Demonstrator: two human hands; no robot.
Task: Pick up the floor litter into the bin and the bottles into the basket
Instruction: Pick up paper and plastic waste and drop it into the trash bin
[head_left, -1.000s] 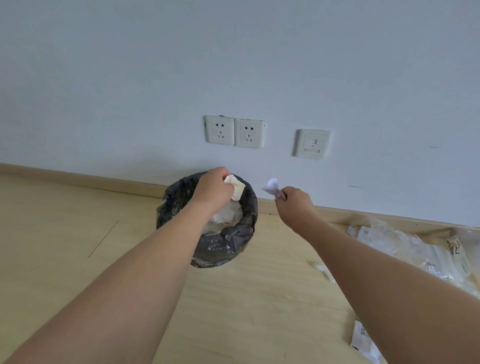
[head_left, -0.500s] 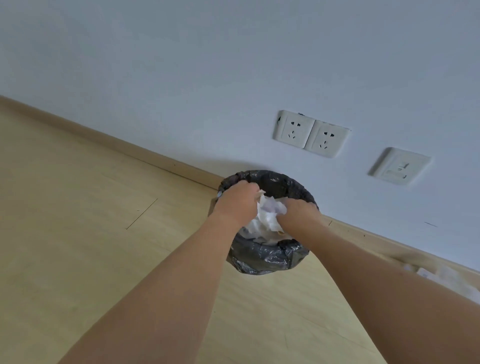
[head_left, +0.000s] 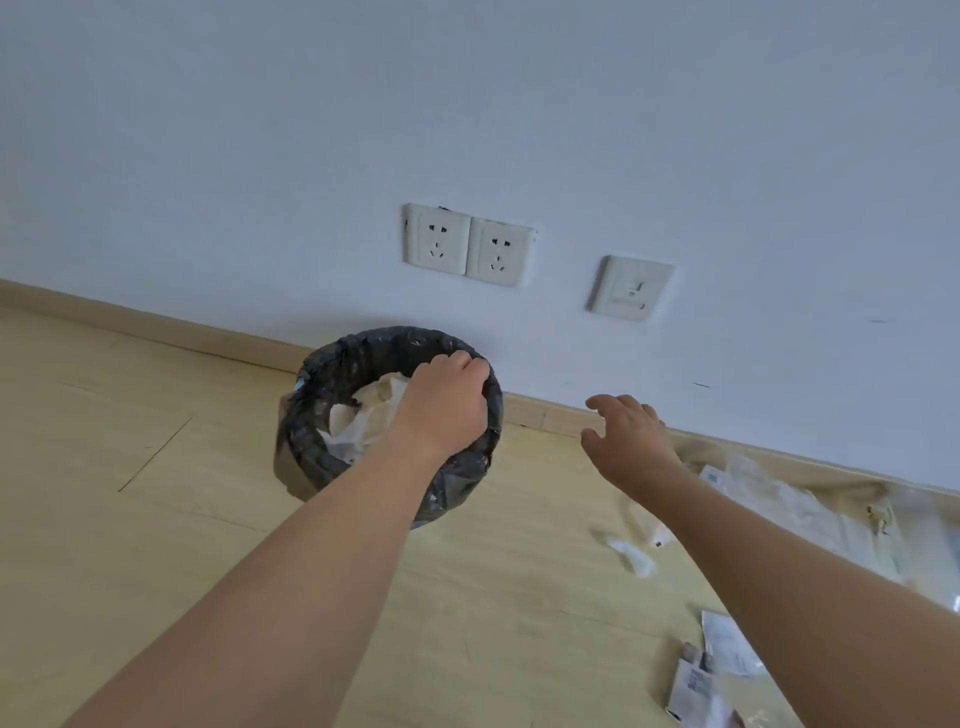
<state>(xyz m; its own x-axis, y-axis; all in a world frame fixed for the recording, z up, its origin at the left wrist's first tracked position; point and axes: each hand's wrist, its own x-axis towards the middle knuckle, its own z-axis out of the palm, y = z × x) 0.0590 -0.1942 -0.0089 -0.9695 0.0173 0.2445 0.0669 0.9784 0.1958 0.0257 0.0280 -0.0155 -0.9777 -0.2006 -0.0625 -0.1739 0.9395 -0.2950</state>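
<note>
A round bin with a black liner (head_left: 311, 415) stands on the wood floor against the wall and holds crumpled white paper (head_left: 363, 415). My left hand (head_left: 447, 402) is over the bin's right side, knuckles up, fingers bent down by the far rim and hidden. My right hand (head_left: 628, 436) hovers right of the bin with spread fingers and holds nothing. Litter lies on the floor to the right: a white scrap (head_left: 636, 558), printed packets (head_left: 727, 647) and clear plastic bags (head_left: 779, 499). No bottle or basket is in view.
The white wall carries two sockets (head_left: 467, 252) and a switch plate (head_left: 628, 286) above a wooden skirting board (head_left: 156, 327). Bare wood floor (head_left: 130, 493) stretches left of the bin.
Both hands were in the bin's mouth with paper. My right hand has drawn out to the right, empty and spread. My left hand stays over the bin. The view has swung right.
</note>
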